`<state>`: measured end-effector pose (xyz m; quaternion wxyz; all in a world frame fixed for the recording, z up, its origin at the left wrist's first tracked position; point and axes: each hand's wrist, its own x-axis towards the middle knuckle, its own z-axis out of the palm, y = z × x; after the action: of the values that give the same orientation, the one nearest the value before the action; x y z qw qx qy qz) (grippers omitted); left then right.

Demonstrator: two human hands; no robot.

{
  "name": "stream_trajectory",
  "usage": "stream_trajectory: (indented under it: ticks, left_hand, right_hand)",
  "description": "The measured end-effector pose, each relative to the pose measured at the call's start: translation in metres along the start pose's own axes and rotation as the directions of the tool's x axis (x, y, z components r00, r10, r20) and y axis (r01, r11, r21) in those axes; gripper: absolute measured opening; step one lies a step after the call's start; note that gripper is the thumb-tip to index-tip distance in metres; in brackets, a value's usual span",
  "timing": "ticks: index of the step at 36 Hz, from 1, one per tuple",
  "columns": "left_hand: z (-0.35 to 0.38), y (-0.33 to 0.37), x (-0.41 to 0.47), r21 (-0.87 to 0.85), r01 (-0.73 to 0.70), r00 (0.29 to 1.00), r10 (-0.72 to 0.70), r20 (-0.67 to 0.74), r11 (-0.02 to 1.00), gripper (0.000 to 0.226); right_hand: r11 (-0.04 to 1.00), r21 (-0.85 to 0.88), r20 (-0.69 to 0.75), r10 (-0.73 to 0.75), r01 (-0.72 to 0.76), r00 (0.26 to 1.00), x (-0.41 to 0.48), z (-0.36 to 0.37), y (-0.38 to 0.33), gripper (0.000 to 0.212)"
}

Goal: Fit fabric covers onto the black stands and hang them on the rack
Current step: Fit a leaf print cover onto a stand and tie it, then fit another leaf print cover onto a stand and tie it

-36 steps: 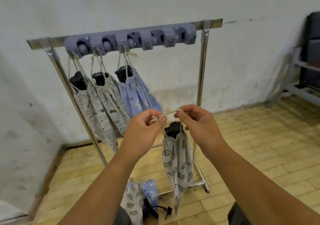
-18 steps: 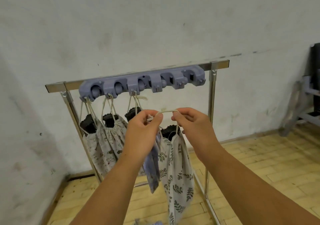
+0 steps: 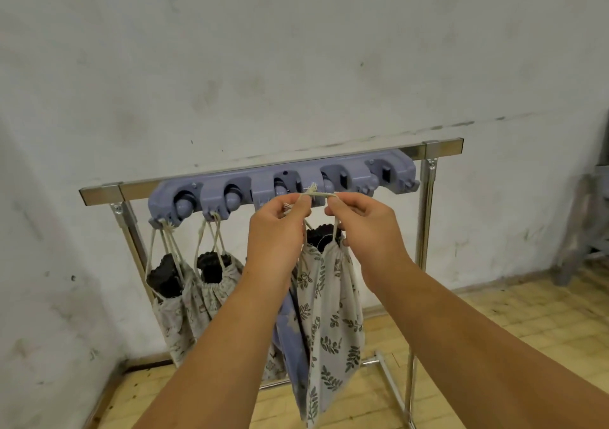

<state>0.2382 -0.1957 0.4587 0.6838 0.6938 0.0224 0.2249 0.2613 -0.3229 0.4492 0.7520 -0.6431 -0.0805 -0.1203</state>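
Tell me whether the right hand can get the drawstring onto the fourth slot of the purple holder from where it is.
Probably yes. The right hand pinches the drawstring just below the fourth slot, which looks unoccupied, with nothing between them.

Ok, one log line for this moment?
both hands pinch drawstring | leaf-print bag dangles | at holder | not hooked yet

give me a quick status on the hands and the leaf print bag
Left hand and right hand both pinch the drawstring, stretched level at the purple holder. Leaf-print cover dangles below, black stand inside. Not hooked yet; nothing blocking.
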Motion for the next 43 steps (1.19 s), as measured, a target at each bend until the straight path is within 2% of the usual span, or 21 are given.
stream_trajectory:
  ticks: [8, 12, 19, 27, 43]
  left_hand:
    - [0.009, -0.019, 0.003, 0.022, 0.058, 0.998, -0.058, 0.006, 0.998, 0.012]
    - [0.007, -0.033, -0.003, 0.058, 0.004, 1.000, -0.005, 0.025, 0.998, 0.013]
    - [0.005, -0.036, -0.011, 0.016, -0.025, 1.000, 0.025, -0.004, 1.000, 0.013]
    - [-0.001, -0.056, -0.041, 0.044, 0.006, 0.998, -0.009, 0.057, 0.999, 0.008]
    - [-0.048, -0.166, -0.119, 0.166, 0.276, 0.952, -0.293, 0.089, 0.947, 0.006]
  right_hand:
    - [0.999, 0.002, -0.022, 0.045, -0.045, 0.999, 0.008, -0.001, 0.023, 0.005]
    - [1.000, -0.004, 0.013, 0.006, -0.006, 1.000, 0.003, -0.004, 0.034, 0.006]
    - [0.998, -0.040, -0.034, -0.042, 0.040, 0.999, 0.000, -0.012, 0.035, 0.007]
    - [0.994, -0.106, 0.003, 0.034, -0.033, 0.999, -0.028, -0.021, 0.061, 0.005]
    - [0.935, -0.206, -0.001, 0.293, -0.287, 0.956, -0.127, -0.050, 0.186, 0.009]
